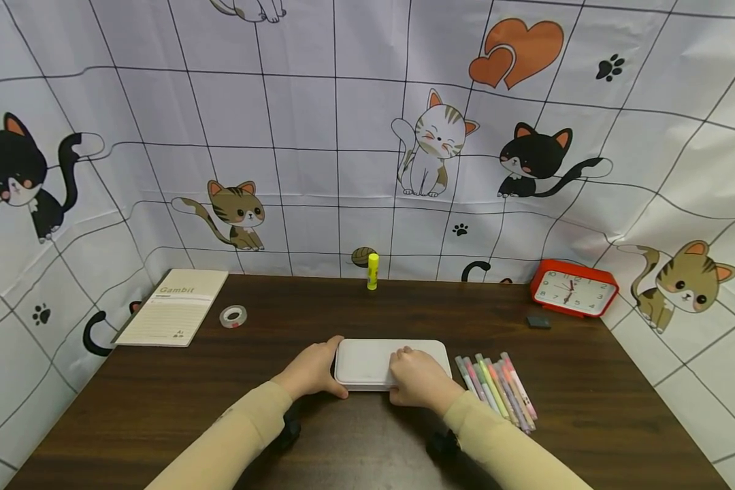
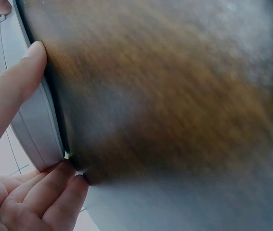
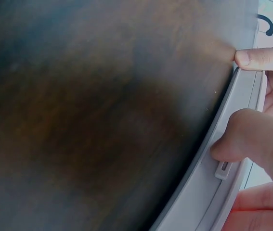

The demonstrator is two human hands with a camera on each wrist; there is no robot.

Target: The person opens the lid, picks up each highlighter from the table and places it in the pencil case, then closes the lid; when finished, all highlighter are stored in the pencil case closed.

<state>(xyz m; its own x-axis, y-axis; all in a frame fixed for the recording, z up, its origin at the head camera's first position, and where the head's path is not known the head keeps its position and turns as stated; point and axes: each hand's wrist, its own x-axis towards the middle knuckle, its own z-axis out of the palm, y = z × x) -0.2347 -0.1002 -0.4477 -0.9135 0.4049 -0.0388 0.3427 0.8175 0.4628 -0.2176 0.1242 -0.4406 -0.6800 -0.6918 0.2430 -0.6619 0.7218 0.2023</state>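
You have one white case [image 1: 367, 364] at the middle of the table [image 1: 269, 422], its long sides running roughly along the far edge. Your left hand [image 1: 312, 369] is grasping the case's left end, thumb against the near side. Your right hand [image 1: 421, 378] is clenched at the right part of that side: its grip pinches at the single zip pull [image 3: 224, 169], thumb on the side wall, fingers curled above. Just beside the case, toward the table's right edge, lies one bundle of markers [image 1: 496, 391]; at least eight are counted, but overlap prevents an exact figure. At the far left corner you have one notebook [image 1: 170, 309], cover marked "Gambit", with one roll of tape [image 1: 224, 317] near its right side. One yellow tube [image 1: 373, 272] stands upright at the far edge, about midway along. At the far right corner stands one red clock [image 1: 574, 288], tilted back, and just in front of it lies one small dark block [image 1: 538, 322].
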